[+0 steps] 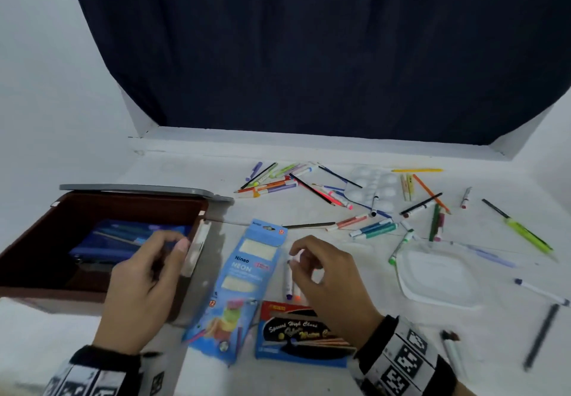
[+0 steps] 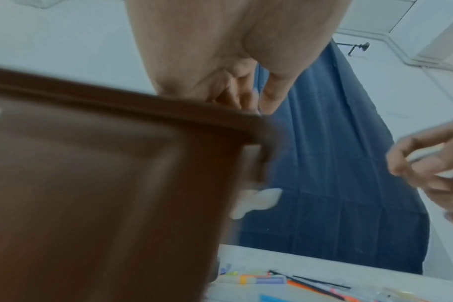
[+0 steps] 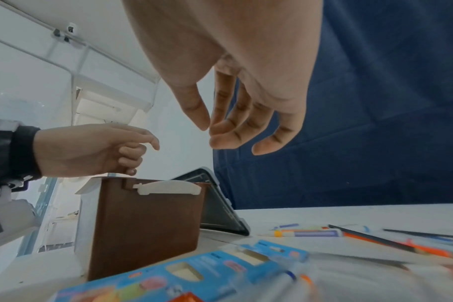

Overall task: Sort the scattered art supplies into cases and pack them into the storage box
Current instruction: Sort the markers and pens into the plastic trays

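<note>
Lying between both hands, the blue marker case

The storage box is brown with a grey lid and a blue pouch inside. The marker packet is light blue, the paint carton red, black and blue. A dark navy curtain hangs behind the white table, and both wristbands are black and white checked.

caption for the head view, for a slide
Left hand over open brown storage box; right hand above two markers; supplies scattered.
</note>
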